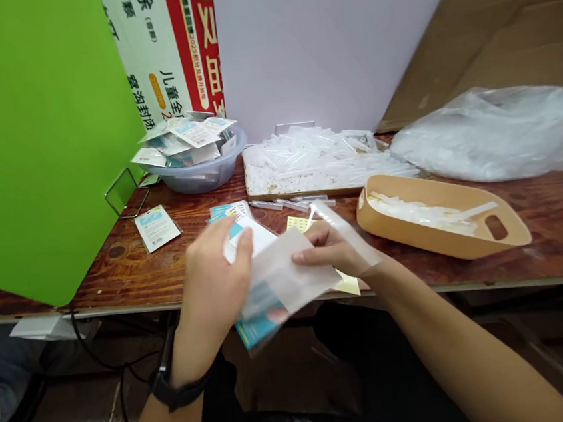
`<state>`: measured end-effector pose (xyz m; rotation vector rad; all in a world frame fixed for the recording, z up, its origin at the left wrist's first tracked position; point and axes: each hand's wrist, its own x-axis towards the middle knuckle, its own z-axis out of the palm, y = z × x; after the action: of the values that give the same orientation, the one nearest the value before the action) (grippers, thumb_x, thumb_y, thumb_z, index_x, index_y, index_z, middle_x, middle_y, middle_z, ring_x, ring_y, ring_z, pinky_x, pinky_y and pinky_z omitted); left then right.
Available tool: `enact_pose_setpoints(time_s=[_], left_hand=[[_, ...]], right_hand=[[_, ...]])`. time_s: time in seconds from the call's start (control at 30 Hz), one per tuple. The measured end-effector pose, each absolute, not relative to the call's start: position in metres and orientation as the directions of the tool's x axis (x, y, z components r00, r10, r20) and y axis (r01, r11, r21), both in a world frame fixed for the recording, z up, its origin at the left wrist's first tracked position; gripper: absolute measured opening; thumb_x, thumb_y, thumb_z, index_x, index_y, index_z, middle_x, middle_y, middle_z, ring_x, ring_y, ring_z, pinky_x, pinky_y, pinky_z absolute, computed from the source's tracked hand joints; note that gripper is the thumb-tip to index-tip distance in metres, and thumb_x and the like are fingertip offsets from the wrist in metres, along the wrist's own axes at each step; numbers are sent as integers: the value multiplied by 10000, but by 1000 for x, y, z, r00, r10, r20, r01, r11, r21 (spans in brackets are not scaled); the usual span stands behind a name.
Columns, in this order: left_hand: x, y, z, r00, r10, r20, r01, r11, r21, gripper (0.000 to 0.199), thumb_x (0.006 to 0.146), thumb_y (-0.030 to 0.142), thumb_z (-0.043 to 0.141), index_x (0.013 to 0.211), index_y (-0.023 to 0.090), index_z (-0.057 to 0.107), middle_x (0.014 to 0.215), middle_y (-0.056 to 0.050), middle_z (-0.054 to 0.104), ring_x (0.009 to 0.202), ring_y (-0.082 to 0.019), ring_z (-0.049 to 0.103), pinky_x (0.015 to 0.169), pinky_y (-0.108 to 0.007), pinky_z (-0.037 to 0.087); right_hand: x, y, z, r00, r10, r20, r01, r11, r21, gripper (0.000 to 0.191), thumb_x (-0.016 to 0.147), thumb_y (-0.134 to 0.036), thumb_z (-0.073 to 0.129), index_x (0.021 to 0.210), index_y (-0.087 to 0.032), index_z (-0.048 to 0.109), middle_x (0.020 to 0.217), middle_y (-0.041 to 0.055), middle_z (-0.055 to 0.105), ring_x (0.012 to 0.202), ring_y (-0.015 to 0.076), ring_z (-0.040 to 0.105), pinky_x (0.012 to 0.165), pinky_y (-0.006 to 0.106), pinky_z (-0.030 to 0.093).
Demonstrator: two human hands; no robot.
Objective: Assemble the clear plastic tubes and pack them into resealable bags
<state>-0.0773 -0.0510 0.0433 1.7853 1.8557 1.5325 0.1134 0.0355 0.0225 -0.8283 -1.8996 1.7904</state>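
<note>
My left hand (217, 271), with a black band on the wrist, is closed around a blue-and-white printed card (261, 327). My right hand (328, 249) pinches a translucent white plastic pouch (300, 269) between thumb and fingers. The pouch overlaps the card, and I cannot tell whether the card is partly inside it. A clear plastic strip (347, 234) lies across the back of my right hand and wrist. Under the hands, a yellow label sheet (347, 284) shows in part. More printed cards (231, 209) lie just beyond my left hand.
A translucent bowl (202, 176) heaped with packed cards stands at the back left. One packet (158, 228) lies before it. Clear tubes fill a shallow tray (290, 195). On the right are a tan basket (445, 241) with white strips and a large plastic bag (495, 135).
</note>
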Motion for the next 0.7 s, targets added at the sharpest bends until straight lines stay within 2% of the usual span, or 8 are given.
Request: enact_pose_setpoints(time_s=[0.1,0.2,0.27,0.37,0.43,0.5,0.6,0.7], left_hand=[[-69,-57,46,44,985,170,531,-167,831,271,839,365,569,976,172,701,1004,-74,715,925,-219,644,819,-325,485],[-61,-52,42,185,982,27,308,-84,948,181,821,315,589,834,170,697,843,-36,709,774,-158,622,687,-251,468],[-58,-47,36,101,995,27,198,-47,979,157,791,287,615,723,153,662,719,-14,664,666,-121,568,616,-222,436],[-57,-41,28,-164,984,71,71,-60,996,181,767,291,637,658,148,615,629,19,592,574,-80,481,541,-192,379],[-58,-40,24,-330,939,97,12,-98,995,195,763,308,644,661,147,604,618,29,573,558,-67,455,521,-180,359],[-58,-39,21,-417,904,97,-43,-127,991,206,756,324,658,669,146,602,618,32,569,555,-62,448,514,-173,354],[-57,-39,19,-445,894,58,-142,-135,981,224,741,344,683,677,145,605,619,32,570,550,-61,455,511,-173,366],[-56,-40,19,-467,883,39,-207,-152,966,227,723,348,705,675,146,613,620,30,580,551,-64,474,519,-177,388]], right_hand=[[115,28,27,-864,475,-164,267,158,-951,243,722,-357,673,653,-124,687,561,-9,577,480,80,480,412,190,308],[113,25,28,-900,395,-186,278,192,-941,288,734,-388,666,625,-122,657,517,-26,530,448,67,435,404,191,283],[110,25,25,-887,428,-176,265,158,-951,349,737,-447,668,607,-125,629,500,-32,502,441,64,415,401,192,277],[107,29,19,-723,691,-10,90,80,-993,446,776,-557,591,621,-141,617,559,-4,558,502,95,497,464,211,380],[105,30,15,-571,812,123,-97,82,-992,510,797,-640,503,737,-161,666,705,38,651,635,152,606,571,262,481],[104,28,14,-520,819,241,-184,168,-968,525,779,-673,508,887,-194,697,865,60,695,771,195,653,659,310,526],[102,18,16,-500,791,352,-83,361,-929,378,757,-548,648,929,-216,706,892,53,707,773,182,651,665,289,526],[98,9,17,-450,818,359,11,407,-914,244,778,-417,678,884,-199,702,823,43,708,688,149,630,595,250,501]])
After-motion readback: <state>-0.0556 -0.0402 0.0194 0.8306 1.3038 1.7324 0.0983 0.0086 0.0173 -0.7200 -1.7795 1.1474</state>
